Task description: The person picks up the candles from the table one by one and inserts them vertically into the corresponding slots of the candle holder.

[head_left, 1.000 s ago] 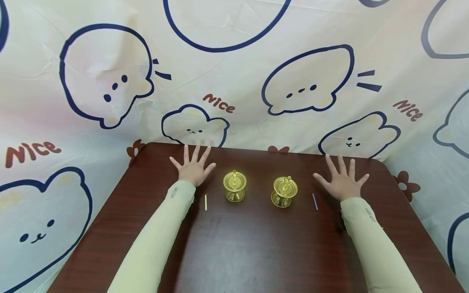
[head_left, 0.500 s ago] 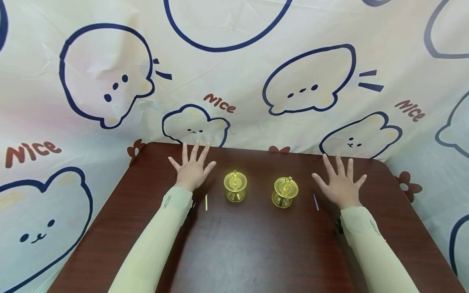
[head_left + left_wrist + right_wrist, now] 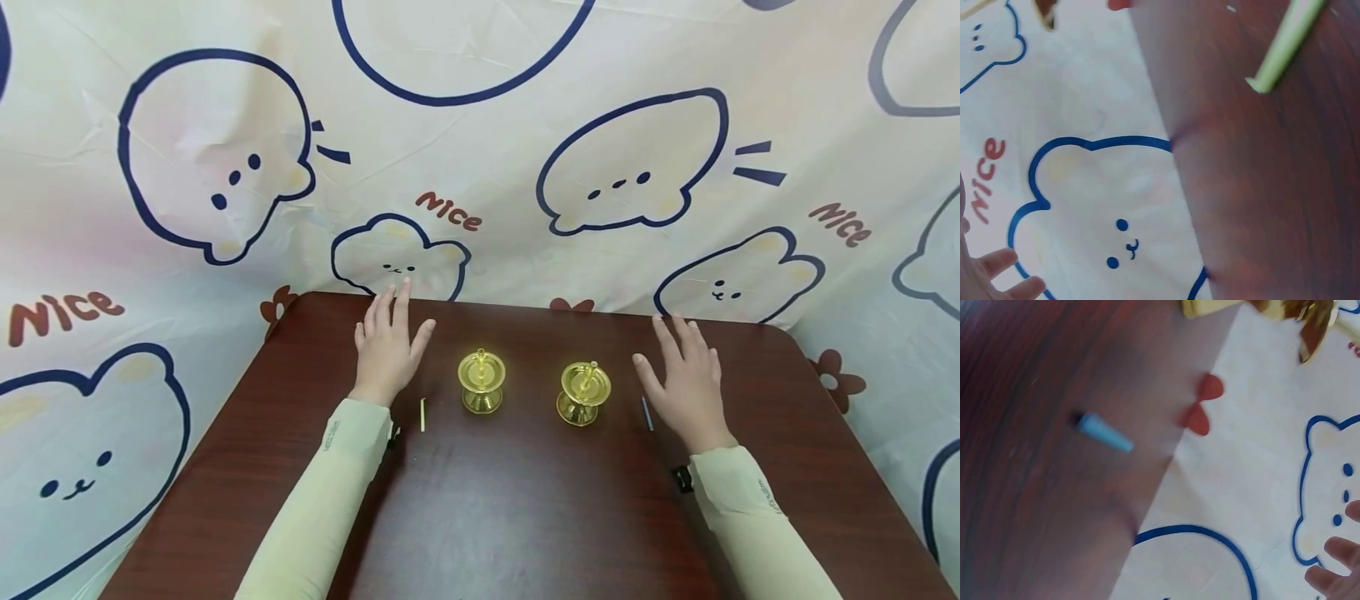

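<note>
My left hand [image 3: 386, 354], fingers extended and closer together, hovers or lies near the far left of the table; I cannot tell if it touches. Just right of its wrist lies a thin yellow-green stick, like a small candle [image 3: 422, 415], seen enlarged as a pale green stick [image 3: 1288, 44] in the left wrist view. My right hand [image 3: 684, 387] has its fingers loosely extended and holds nothing. Left of it lies a thin blue stick [image 3: 647, 414], also a blurred blue stick [image 3: 1105, 432] in the right wrist view. Between the hands stand two shiny gold cup-topped stands, the left stand [image 3: 482, 400] and the right stand [image 3: 576, 410].
The dark brown wooden table [image 3: 525, 517] has rounded far corners. Behind and beside it hangs a pale cloth [image 3: 510, 167] printed with blue-outlined cartoon animals. A dark wrist strap [image 3: 682, 478] shows at the right cuff.
Both hands' spread fingers have drawn closer together, and the hands appear lifted. The right hand has shifted slightly left and toward me. The sticks and gold stands have stayed put.
</note>
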{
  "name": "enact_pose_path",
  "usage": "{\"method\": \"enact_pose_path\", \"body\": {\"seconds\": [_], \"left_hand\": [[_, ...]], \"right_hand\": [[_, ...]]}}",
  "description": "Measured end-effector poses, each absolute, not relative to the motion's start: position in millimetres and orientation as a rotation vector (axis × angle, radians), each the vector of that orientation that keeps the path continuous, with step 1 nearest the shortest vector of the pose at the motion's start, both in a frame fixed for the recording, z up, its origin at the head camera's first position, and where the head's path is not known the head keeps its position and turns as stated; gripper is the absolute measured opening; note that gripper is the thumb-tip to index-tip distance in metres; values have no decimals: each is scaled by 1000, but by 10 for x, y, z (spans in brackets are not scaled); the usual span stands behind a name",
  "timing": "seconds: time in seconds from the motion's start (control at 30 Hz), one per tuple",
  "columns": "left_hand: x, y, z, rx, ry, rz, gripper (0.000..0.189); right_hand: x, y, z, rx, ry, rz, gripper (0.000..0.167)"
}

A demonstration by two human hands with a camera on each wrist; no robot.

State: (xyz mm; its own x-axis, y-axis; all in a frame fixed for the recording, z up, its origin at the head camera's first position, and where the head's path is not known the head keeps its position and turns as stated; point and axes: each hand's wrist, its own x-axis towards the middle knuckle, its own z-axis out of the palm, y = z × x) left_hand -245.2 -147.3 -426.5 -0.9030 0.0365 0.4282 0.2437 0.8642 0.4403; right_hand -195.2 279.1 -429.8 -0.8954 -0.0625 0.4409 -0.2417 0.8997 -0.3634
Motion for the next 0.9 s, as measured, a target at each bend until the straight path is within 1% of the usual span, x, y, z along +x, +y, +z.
{"method": "enact_pose_path", "body": {"seconds": [0.27,0.57,0.9], "left_hand": [[-2332,-1436,-4160,-204,-2498,-849,67],[-2209,-1368,-4127,-191,-2460,-1027,46],[-2090,-1326,-4090,-160,-2412,-1184,32]], "right_hand": [[-1831,2570,-4189,376,-2458,637,61],[-1722,2279,-4127,534,-2336,627,59],[-1602,1991,-4063,640,-2308,669,58]]}}
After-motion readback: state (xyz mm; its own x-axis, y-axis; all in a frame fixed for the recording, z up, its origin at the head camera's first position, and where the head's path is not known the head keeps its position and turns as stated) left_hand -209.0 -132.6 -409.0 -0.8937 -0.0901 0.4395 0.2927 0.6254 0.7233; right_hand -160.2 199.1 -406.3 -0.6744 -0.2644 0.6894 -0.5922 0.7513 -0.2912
